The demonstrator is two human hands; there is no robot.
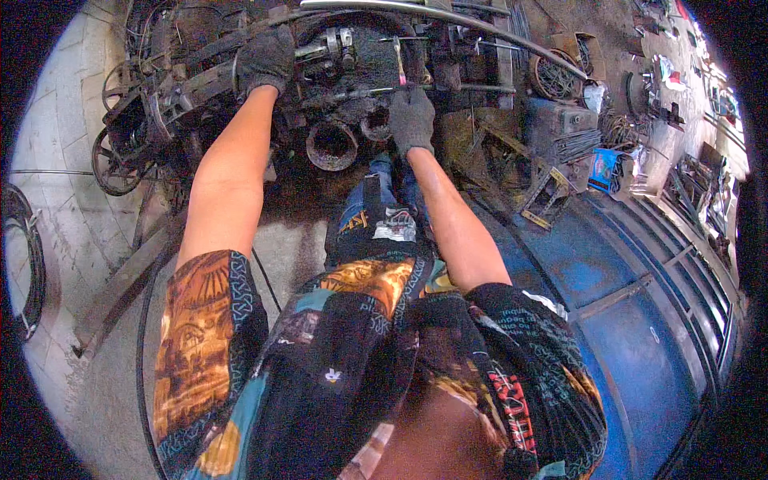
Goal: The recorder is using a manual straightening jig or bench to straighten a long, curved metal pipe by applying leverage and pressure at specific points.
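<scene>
A dark, greasy machine (344, 80) with rods, clamps and short open pipes fills the area in front of me. My right hand (412, 120), in a dark grey work glove, is closed at the machine's near side. From its fingers a slim pale stick with a pinkish-red lower part (400, 62) points away from me; its exact kind is unclear. My left hand (268, 60), also gloved, rests on the machine's left part beside a metal shaft. Its fingers blend into the dark metal. Close to my right hand are two round pipe openings, the larger one (332, 146) further left.
A long bright metal tube (448, 18) crosses the machine's far side. Handwheels (116, 164) stick out at left. To the right are a grey metal box (560, 124), a coil of wire (554, 76), a blue bag (606, 170) and blue metal panels (632, 344). A black hose (28, 264) lies on the floor at far left.
</scene>
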